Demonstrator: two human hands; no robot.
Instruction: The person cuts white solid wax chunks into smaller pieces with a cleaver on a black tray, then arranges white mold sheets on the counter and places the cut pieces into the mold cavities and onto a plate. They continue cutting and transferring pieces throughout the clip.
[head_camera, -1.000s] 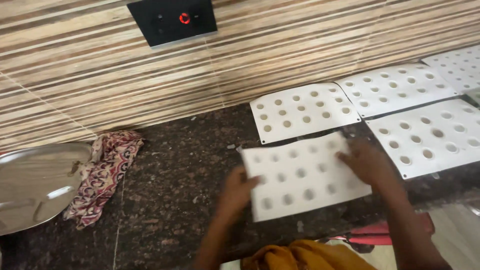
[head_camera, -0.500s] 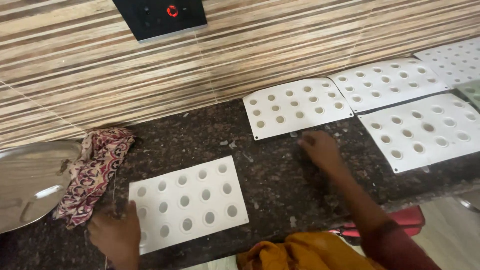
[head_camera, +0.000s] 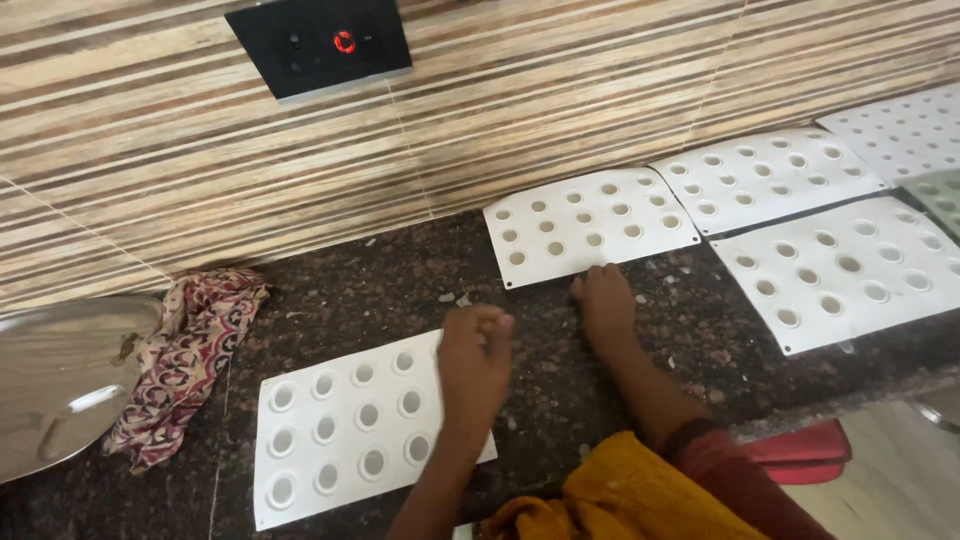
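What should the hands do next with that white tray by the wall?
Probably pinch the near edge of the white tray by the wall and slide it over. The right hand already has its fingertips at that edge, and the left hand is crossing above the tray nearer the counter's front, which lies flat with dark counter around it.

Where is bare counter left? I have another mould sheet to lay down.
Bare granite lies between the patterned cloth, the wall and the back-row mould sheet, above the near mould sheet. Right of the right hand, sheets crowd the counter.
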